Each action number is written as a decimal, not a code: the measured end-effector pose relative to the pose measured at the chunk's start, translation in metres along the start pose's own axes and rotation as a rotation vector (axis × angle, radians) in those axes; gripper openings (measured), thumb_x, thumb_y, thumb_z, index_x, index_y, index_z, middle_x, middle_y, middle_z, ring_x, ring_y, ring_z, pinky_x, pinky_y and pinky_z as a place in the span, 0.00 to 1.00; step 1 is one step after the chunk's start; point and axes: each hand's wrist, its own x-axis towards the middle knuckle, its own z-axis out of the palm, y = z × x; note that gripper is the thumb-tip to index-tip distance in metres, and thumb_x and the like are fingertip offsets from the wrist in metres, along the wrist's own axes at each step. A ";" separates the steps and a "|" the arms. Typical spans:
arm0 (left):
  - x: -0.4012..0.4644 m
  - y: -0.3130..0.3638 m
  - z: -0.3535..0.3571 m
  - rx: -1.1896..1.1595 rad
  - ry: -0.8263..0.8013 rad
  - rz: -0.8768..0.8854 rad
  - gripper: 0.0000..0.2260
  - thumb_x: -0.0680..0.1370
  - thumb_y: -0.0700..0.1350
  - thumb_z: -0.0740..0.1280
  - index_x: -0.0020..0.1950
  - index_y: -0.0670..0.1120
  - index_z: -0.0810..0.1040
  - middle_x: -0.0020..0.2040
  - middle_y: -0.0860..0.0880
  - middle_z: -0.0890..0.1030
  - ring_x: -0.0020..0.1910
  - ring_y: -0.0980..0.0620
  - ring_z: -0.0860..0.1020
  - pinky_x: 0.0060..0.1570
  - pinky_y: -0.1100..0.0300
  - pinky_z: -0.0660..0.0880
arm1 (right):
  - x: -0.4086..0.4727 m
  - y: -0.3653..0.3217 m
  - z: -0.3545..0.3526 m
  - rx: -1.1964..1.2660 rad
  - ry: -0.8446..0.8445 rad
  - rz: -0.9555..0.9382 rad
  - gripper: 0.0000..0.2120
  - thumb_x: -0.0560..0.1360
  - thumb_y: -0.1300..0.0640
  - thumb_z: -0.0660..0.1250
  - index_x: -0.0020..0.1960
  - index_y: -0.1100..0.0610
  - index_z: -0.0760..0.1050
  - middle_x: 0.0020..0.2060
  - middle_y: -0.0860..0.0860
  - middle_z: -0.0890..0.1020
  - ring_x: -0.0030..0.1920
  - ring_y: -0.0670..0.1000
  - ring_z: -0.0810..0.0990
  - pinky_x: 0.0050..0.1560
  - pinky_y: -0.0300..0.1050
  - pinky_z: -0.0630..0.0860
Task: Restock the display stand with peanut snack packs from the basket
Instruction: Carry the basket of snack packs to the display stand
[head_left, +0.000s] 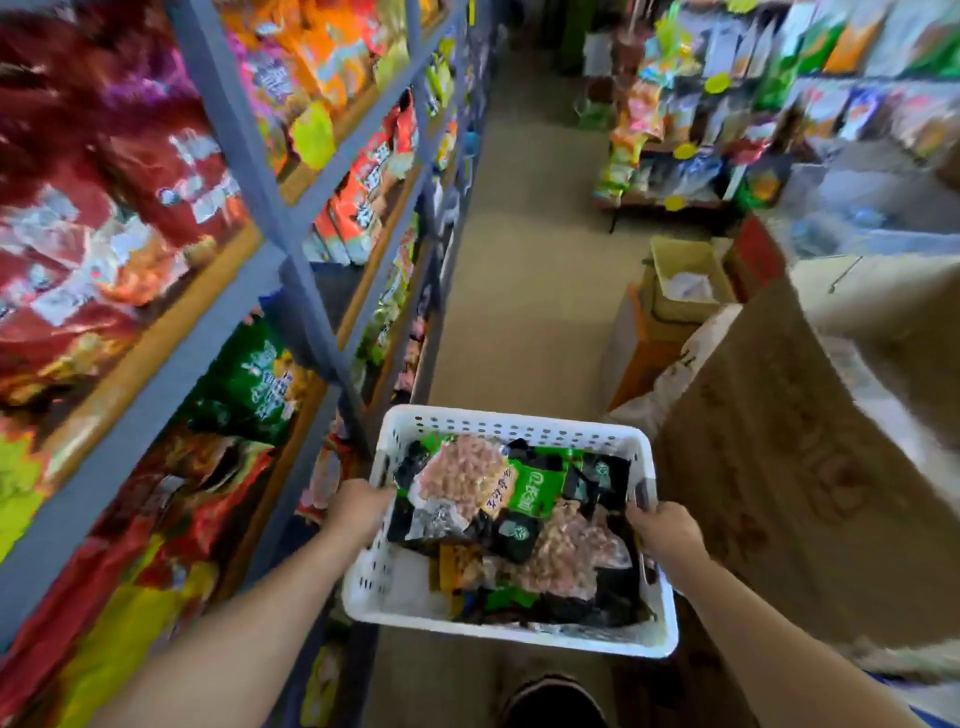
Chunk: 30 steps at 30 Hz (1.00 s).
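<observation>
A white perforated basket (498, 423) is held in front of me above the aisle floor. It holds several peanut snack packs (467, 475), clear with green and black labels, piled loosely. My left hand (358, 506) grips the basket's left rim. My right hand (662, 527) grips its right rim. The display stand (291, 218), a grey metal rack with wooden shelf edges, runs along my left, full of colourful snack bags.
A large cardboard box (810, 467) stands close on my right. More boxes (685, 275) sit on the floor ahead of it. Another snack rack (675, 130) is at the far right. The beige aisle floor (524, 260) runs ahead. My shoe (553, 701) shows below.
</observation>
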 end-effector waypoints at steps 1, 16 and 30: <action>0.022 0.021 0.007 0.010 -0.010 0.015 0.11 0.76 0.45 0.65 0.37 0.39 0.75 0.27 0.44 0.72 0.27 0.45 0.74 0.27 0.60 0.66 | 0.025 -0.013 -0.002 0.015 0.006 -0.001 0.18 0.75 0.53 0.66 0.30 0.60 0.69 0.25 0.54 0.72 0.31 0.56 0.72 0.35 0.46 0.66; 0.349 0.314 0.106 0.052 -0.078 0.013 0.16 0.76 0.42 0.63 0.28 0.41 0.70 0.16 0.48 0.68 0.18 0.47 0.68 0.26 0.59 0.67 | 0.410 -0.280 -0.074 -0.010 -0.001 0.038 0.12 0.75 0.54 0.65 0.40 0.62 0.73 0.34 0.57 0.77 0.35 0.56 0.75 0.26 0.42 0.65; 0.705 0.690 0.202 0.216 -0.235 0.145 0.11 0.76 0.46 0.64 0.38 0.41 0.74 0.24 0.46 0.71 0.21 0.48 0.69 0.27 0.60 0.69 | 0.740 -0.495 -0.124 0.252 0.184 0.339 0.16 0.72 0.52 0.66 0.32 0.61 0.69 0.25 0.56 0.72 0.28 0.55 0.72 0.31 0.46 0.69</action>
